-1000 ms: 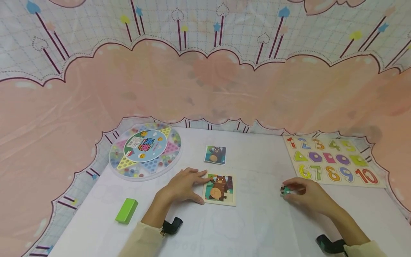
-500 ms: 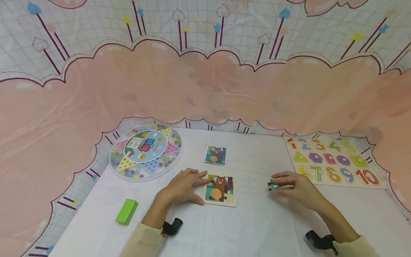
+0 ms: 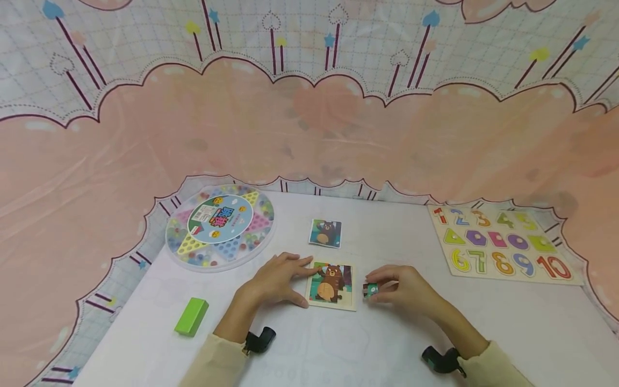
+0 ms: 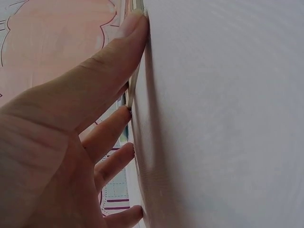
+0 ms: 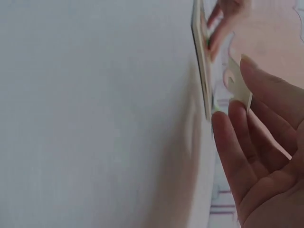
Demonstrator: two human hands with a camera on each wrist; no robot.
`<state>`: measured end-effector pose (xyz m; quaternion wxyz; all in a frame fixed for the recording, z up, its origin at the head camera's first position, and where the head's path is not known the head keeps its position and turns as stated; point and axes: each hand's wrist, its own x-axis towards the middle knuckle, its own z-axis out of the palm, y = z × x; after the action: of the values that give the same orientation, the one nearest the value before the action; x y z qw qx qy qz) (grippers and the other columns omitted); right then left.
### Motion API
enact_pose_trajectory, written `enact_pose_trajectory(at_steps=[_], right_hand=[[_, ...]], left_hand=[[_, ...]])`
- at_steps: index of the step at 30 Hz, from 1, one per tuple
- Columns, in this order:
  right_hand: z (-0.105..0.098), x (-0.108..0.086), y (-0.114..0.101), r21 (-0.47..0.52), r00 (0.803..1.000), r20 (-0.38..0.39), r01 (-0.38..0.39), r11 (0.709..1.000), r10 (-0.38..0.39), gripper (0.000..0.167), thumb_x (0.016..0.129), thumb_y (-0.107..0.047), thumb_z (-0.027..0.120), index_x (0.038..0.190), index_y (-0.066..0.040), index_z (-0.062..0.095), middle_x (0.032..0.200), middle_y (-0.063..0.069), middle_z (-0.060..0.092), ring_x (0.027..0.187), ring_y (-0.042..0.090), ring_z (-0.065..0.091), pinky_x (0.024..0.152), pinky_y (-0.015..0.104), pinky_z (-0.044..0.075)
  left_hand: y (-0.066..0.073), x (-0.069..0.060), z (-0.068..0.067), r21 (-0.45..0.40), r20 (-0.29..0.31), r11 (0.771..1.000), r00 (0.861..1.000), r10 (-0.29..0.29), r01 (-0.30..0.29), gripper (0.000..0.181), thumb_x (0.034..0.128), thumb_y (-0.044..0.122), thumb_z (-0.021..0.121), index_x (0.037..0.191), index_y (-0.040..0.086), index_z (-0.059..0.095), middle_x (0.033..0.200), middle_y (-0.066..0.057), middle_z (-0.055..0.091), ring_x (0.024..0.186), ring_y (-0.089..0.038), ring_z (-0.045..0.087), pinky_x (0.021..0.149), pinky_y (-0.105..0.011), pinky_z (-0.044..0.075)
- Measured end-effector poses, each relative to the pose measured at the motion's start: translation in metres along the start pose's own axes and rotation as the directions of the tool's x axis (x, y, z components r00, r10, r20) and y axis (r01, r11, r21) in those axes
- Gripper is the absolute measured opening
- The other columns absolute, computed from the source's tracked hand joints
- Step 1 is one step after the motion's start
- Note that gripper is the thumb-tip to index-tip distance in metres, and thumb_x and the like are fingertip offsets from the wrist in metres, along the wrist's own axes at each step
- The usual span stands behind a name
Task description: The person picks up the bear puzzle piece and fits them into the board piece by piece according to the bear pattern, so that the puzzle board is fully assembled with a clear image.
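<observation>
A wooden jigsaw board (image 3: 349, 302) with a brown bear picture lies flat mid-table, its lower right corner bare wood. At its left edge rests my left hand (image 3: 276, 279), the forefinger reaching over the picture and the thumb (image 4: 128, 35) touching the board's side. My right hand (image 3: 408, 290) pinches a green and brown jigsaw piece (image 3: 371, 291) between thumb and fingers, just right of the board and apart from it. From the right wrist view, the piece's pale wooden back (image 5: 240, 90) shows, raised off the table.
Behind the board lies a small bear picture card (image 3: 325, 233). A round Chinese checkers set (image 3: 268, 244) stands back left, with a green block (image 3: 191, 317) nearer the front. A number and shape board (image 3: 447, 252) lies at the right.
My right hand has carried the jigsaw piece leftward across the table, close to the board. The left hand has stayed in place on the board.
</observation>
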<state>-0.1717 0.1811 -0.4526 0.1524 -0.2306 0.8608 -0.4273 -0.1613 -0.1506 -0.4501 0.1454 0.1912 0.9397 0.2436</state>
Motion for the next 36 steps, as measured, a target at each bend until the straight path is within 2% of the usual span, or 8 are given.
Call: enact_pose_trajectory(at_steps=[8,17,22,26,29,36], right_hand=[[0.026,0.016,-0.013,-0.042,0.996,0.04,0.076,0.996,-0.074,0.03,0.079,-0.025,0.088,0.105,-0.014,0.079,0.115,0.006,0.077,0.087,0.006,0.064,0.076,0.019,0.058],[0.036,0.023,-0.021,-0.125,0.993,0.058,0.111,0.986,-0.104,0.027,0.079,-0.025,0.087,0.102,-0.012,0.08,0.117,0.008,0.076,0.081,0.001,0.063,0.072,0.017,0.057],[0.041,0.024,-0.022,-0.146,0.995,0.032,0.096,0.985,-0.092,0.026,0.078,-0.025,0.088,0.099,-0.01,0.081,0.112,0.005,0.076,0.08,0.002,0.064,0.069,0.016,0.056],[0.043,0.024,-0.024,-0.179,0.996,0.005,0.086,0.98,-0.086,0.025,0.076,-0.025,0.09,0.096,-0.011,0.082,0.107,0.001,0.077,0.087,0.005,0.065,0.069,0.015,0.055],[0.045,0.025,-0.026,-0.206,0.995,-0.012,0.097,0.974,-0.102,0.025,0.075,-0.025,0.09,0.095,-0.012,0.083,0.105,0.0,0.078,0.09,0.006,0.066,0.069,0.015,0.054],[0.048,0.024,-0.027,-0.218,0.989,-0.04,0.129,0.967,-0.141,0.024,0.072,-0.022,0.092,0.091,-0.011,0.083,0.102,0.001,0.079,0.086,0.005,0.067,0.066,0.015,0.051]], left_hand=[[0.0,0.0,-0.001,0.004,0.002,1.0,1.0,0.004,-0.004,0.077,0.071,0.039,0.091,0.142,0.032,0.061,0.163,0.007,0.043,0.153,-0.031,0.034,0.128,-0.064,0.018],[0.001,0.0,-0.001,0.009,0.004,1.0,1.0,-0.002,0.002,0.076,0.0718,0.04,0.09,0.141,0.034,0.061,0.163,0.008,0.043,0.153,-0.03,0.034,0.128,-0.064,0.017],[0.002,-0.001,-0.002,0.01,0.013,1.0,1.0,-0.01,0.01,0.076,0.0718,0.039,0.09,0.142,0.033,0.061,0.163,0.009,0.043,0.154,-0.029,0.034,0.129,-0.064,0.015],[0.003,0.0,-0.002,0.014,0.016,1.0,1.0,-0.007,0.007,0.076,0.0715,0.039,0.09,0.142,0.032,0.061,0.163,0.008,0.043,0.153,-0.029,0.034,0.128,-0.064,0.016],[0.003,0.0,-0.002,0.013,0.01,1.0,1.0,0.002,-0.002,0.076,0.0715,0.039,0.09,0.141,0.032,0.061,0.163,0.007,0.043,0.153,-0.03,0.035,0.128,-0.065,0.018],[0.001,0.001,-0.002,0.034,-0.006,0.999,1.0,0.017,-0.017,0.076,0.07,0.042,0.091,0.14,0.031,0.063,0.161,0.006,0.046,0.152,-0.031,0.038,0.126,-0.066,0.021]])
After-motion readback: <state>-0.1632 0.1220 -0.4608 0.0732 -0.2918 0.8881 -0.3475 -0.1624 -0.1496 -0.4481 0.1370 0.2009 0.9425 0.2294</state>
